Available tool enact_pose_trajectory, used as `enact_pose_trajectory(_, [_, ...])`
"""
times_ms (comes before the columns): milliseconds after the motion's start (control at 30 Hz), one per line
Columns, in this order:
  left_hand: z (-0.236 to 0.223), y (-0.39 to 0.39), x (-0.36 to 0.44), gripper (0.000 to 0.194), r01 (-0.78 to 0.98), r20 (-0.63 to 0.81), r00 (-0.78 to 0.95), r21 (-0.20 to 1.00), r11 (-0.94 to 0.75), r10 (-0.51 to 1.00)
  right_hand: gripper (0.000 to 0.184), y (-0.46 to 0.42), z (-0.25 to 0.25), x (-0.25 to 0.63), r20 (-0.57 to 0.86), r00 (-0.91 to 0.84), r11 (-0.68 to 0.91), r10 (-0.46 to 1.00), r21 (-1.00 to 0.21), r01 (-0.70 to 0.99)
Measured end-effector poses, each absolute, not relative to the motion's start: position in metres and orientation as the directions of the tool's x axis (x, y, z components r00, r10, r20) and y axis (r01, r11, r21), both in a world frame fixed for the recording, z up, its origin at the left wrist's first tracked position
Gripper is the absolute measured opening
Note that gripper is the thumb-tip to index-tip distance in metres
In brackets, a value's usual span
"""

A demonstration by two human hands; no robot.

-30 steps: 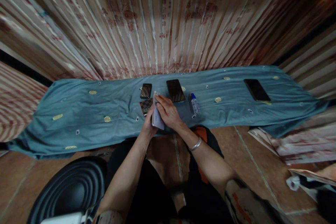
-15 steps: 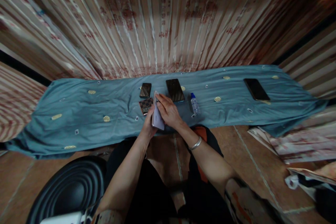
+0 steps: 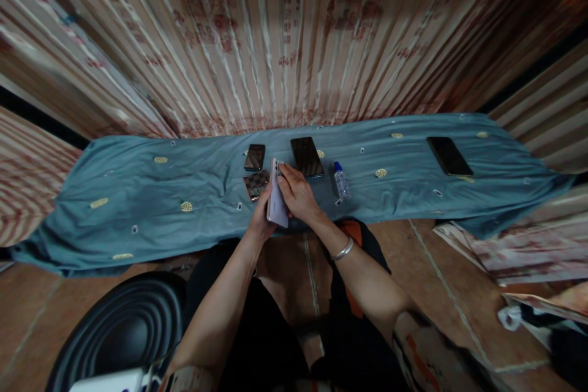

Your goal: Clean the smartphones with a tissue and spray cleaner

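Observation:
A pale lilac smartphone (image 3: 277, 208) is held tilted over the near edge of the cloth, its back and camera end partly showing. My left hand (image 3: 261, 214) is wrapped round its left side. From the right, my right hand (image 3: 297, 193) presses its closed fingers on the back by the camera lenses; whatever may be under the fingers is hidden. Just left of the phone lies a small checkered item (image 3: 255, 185), with a small dark device (image 3: 254, 157) behind it. Beyond my right hand is a dark phone (image 3: 307, 157). A clear bottle with a blue cap (image 3: 341, 180) lies to the right.
Another black phone (image 3: 449, 156) lies far right on the blue-green cloth (image 3: 151, 196) over a long low surface. Patterned curtains (image 3: 257, 43) hang behind. A ridged black round stool (image 3: 122, 331) stands at lower left, with a white object (image 3: 110, 381) on it.
The lilac phone has turned slightly, so more of its back and camera lenses shows. My right fingers have shifted a little to the right along its camera end.

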State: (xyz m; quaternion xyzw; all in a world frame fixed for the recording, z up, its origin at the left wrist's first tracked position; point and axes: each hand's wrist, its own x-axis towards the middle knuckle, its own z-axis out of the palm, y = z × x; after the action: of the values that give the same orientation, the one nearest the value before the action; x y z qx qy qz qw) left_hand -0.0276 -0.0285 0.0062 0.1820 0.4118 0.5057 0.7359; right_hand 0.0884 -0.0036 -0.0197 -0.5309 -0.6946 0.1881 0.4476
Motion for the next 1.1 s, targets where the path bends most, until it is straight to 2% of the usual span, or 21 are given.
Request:
enact_pose_trajectory(167, [0.0081, -0.0264, -0.0296, 0.031, -0.606, -0.429, 0.113, 0.685, 0.404, 0.896, 0.048, -0.0054, -0.0191, 0.0855, 0.434, -0.069, 0.392, 0.898, -0.720, 0.572])
enact_pose_trajectory(467, [0.0084, -0.0308, -0.0276, 0.032, -0.577, -0.411, 0.208, 0.681, 0.451, 0.888, 0.048, -0.0014, -0.0232, 0.0905, 0.416, -0.011, 0.345, 0.909, -0.741, 0.576])
enact_pose_trajectory(767, [0.0089, -0.0261, -0.0296, 0.032, -0.602, -0.422, 0.130, 0.686, 0.410, 0.897, 0.044, -0.0023, -0.0234, 0.0893, 0.417, -0.047, 0.370, 0.908, -0.743, 0.558])
enact_pose_trajectory(1100, [0.0113, -0.0293, -0.0293, 0.032, -0.570, -0.412, 0.195, 0.691, 0.444, 0.890, 0.046, -0.0003, -0.0222, 0.0919, 0.403, -0.032, 0.348, 0.915, -0.744, 0.570])
